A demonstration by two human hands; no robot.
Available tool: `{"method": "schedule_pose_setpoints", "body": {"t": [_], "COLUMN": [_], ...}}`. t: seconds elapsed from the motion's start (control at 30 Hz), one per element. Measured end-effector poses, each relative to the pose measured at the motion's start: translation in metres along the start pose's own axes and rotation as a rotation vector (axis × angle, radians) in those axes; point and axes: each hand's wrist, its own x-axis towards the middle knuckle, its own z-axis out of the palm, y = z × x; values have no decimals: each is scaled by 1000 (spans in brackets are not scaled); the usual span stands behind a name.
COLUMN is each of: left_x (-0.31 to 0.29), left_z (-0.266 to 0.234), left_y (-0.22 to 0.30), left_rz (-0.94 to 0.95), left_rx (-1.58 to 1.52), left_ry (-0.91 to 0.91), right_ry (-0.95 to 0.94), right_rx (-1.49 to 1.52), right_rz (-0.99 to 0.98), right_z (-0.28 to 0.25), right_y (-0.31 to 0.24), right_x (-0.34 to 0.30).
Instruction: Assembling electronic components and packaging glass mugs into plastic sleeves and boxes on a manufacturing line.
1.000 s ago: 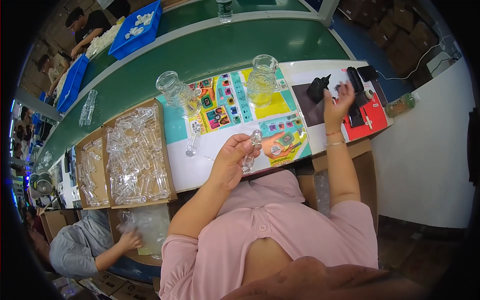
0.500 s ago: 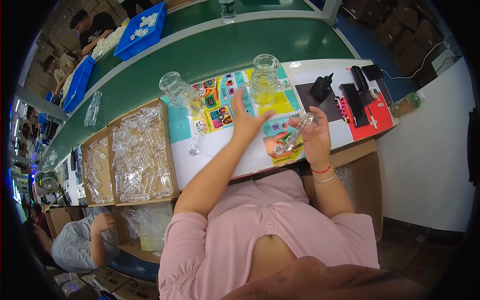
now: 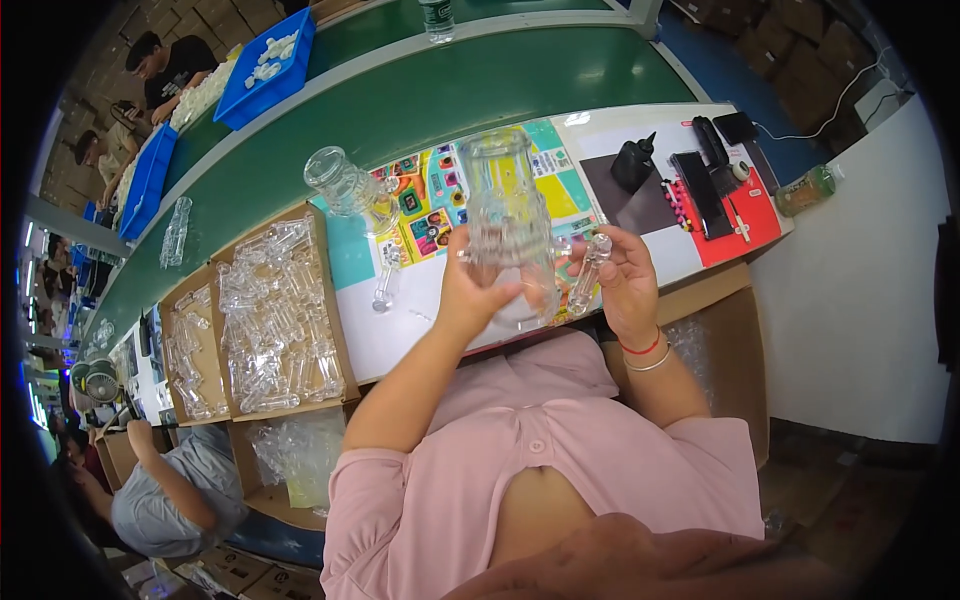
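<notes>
My left hand [image 3: 472, 292] is wrapped round a clear, ribbed glass vessel [image 3: 503, 205] with a wide mouth, held up over the near edge of the mat. My right hand [image 3: 632, 290] pinches a small clear tube piece [image 3: 588, 276] with a rounded end, close beside the vessel's right side; whether the two touch I cannot tell. A second clear glass vessel [image 3: 350, 190] stands farther left on the colourful printed mat [image 3: 412, 165]. Between it and me another small clear tube piece [image 3: 386, 280] lies on the white part.
A cardboard tray [image 3: 322, 250] full of clear tube pieces sits to the left. At the right are a black squeeze bottle [image 3: 631, 165], a black phone-like slab [image 3: 702, 193] and a green bottle [image 3: 806, 190]. A co-worker in grey [image 3: 178, 495] sits at the lower left.
My left hand has gripped the far glass vessel and brought it toward me. My right hand keeps the tube piece, now more upright and beside the vessel.
</notes>
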Motion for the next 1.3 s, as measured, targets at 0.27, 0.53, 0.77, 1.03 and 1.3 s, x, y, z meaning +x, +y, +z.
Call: {"method": "schedule_pose_setpoints", "body": {"t": [0.27, 0.53, 0.77, 1.03, 1.3], "left_x": [-49, -65, -95, -128, -160], "left_z": [16, 6, -1, -6, -32], "left_y": [42, 45, 62, 66, 48], "left_rz": [115, 77, 31, 587, 599], "left_rx": [91, 137, -7, 716, 760], "left_ry": [29, -12, -26, -548, -424], "right_ry": [-207, -308, -592, -774, -767], "right_rx": [-71, -386, -697, -78, 83], "right_rz": [-58, -208, -306, 18, 335], "right_z": [34, 32, 60, 104, 120], "right_y": [-8, -5, -40, -41, -20], "right_x": [-8, -21, -5, -36, -41]}}
